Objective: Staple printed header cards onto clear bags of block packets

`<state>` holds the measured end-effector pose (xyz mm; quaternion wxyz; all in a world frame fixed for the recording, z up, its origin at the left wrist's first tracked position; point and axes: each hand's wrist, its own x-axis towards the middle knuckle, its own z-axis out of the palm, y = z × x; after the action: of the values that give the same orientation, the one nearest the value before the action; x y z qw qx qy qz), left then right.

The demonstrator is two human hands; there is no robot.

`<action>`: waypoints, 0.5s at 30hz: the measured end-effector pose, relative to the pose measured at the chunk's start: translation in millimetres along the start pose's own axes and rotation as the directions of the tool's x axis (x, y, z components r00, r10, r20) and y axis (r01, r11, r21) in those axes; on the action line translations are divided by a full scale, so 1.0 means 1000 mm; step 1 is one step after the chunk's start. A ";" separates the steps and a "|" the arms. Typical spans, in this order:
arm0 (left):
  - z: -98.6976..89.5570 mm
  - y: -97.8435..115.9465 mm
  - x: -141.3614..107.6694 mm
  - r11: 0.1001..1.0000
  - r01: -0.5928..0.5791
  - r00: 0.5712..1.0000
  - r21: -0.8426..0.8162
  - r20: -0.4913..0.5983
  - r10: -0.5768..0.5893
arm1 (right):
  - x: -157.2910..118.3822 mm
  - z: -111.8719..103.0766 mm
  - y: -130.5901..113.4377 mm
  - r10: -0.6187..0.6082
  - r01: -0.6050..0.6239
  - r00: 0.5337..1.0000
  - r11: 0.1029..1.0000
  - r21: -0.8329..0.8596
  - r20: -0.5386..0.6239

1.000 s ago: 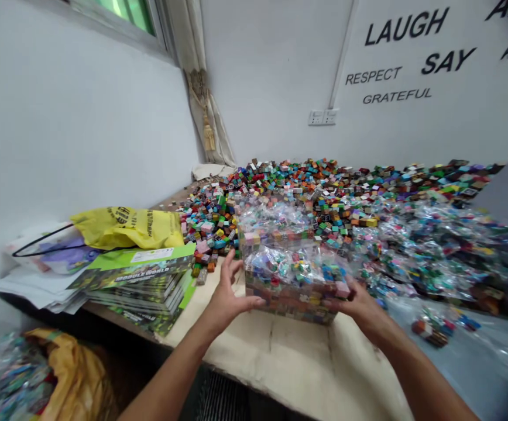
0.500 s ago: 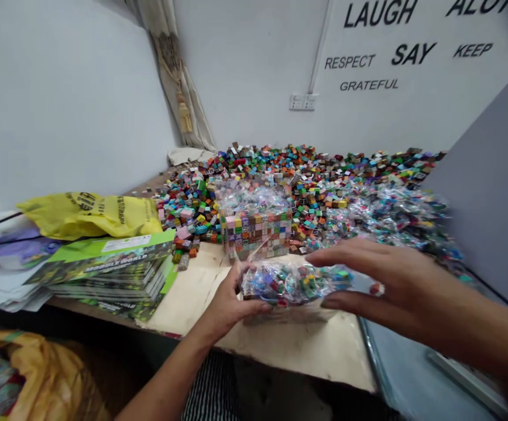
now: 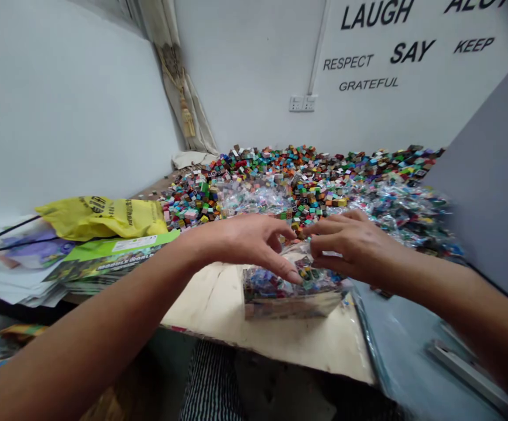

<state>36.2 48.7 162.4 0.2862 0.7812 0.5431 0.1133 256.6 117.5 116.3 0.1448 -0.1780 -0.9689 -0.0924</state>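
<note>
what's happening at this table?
A person has both bare hands over a clear box filled with colourful small pieces, near the table's front edge. The left hand and right hand reach in from either side above its top; whether either grips anything there is unclear. Behind lies a wide heap of loose coloured blocks, with clear bags of pieces piled to the right. A yellow bag lies at left, by green-covered booklets.
</note>
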 end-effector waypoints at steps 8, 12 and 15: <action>0.032 0.023 0.039 0.866 0.171 0.985 0.470 -0.061 -0.161 | 0.012 0.009 0.019 0.082 -0.087 0.996 0.988 0.126 0.046; 0.039 0.014 0.038 0.889 0.173 0.982 0.425 -0.140 -0.124 | 0.013 0.007 0.023 0.125 -0.139 0.973 0.989 0.056 0.194; 0.038 0.005 0.034 0.939 0.168 0.978 0.299 -0.173 -0.120 | 0.013 0.007 0.027 0.067 -0.104 0.962 0.987 0.127 0.265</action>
<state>71.9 66.1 129.9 0.1246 0.7635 0.6304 0.0641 253.7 148.2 117.5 0.0322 -0.2196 -0.9750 0.0061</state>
